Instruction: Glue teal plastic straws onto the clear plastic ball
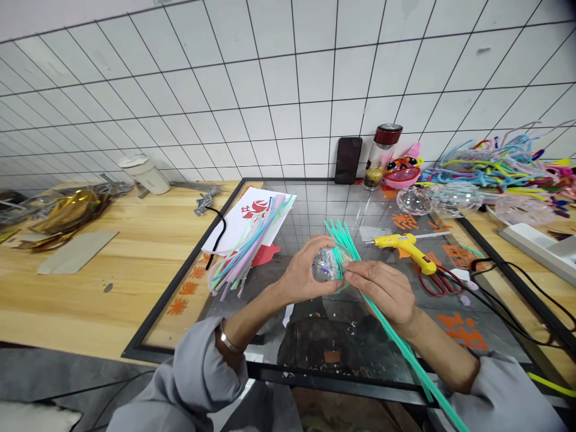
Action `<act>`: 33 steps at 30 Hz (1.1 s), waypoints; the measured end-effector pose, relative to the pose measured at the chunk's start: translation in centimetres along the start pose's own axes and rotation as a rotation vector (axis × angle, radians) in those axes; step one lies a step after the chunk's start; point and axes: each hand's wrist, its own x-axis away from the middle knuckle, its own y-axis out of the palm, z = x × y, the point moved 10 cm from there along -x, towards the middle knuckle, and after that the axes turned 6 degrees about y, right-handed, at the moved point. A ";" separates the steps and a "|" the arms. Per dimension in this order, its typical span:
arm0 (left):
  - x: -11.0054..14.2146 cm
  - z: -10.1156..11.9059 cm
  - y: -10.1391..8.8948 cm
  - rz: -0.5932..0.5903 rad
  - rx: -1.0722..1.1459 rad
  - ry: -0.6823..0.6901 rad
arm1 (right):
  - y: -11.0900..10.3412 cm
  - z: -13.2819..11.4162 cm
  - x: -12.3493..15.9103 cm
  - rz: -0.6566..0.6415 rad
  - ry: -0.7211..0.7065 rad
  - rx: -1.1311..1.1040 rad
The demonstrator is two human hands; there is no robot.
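Observation:
My left hand (306, 271) curls its thumb and fingers around a small clear plastic ball (322, 266). Green pipe cleaners (337, 261) cover the ball's right side. At that side the fingertips of my right hand (382, 289) are pinched together on the end of a green strand, partly hidden by the fingers. A bundle of long green pipe cleaners (405, 348) lies slanting beneath my right hand and reaches toward my right sleeve. Right of the hands, a yellow hot glue gun (407, 245) rests on the glass, beside red-handled scissors (434, 282).
Pastel pipe cleaners (254, 243) lie across white paper (229, 219) at left. Along the wall stand a phone (348, 159), a glass bottle (381, 157) and a pink basket (402, 177). Clear plastic balls (414, 200) and a colourful pipe-cleaner pile (490, 165) sit right. Black cables (504, 324) run there.

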 end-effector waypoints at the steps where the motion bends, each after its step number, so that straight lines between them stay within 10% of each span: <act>1: 0.0 0.0 0.0 -0.001 -0.003 0.005 | 0.1 -0.1 -0.1 -0.013 -0.004 0.007; 20: 0.2 -1.4 -0.1 -0.035 0.027 -0.160 | 0.1 0.4 1.4 0.047 0.003 0.185; 33: 0.7 -3.1 -1.1 0.036 0.044 -0.353 | 1.0 4.5 1.2 -0.075 0.249 0.310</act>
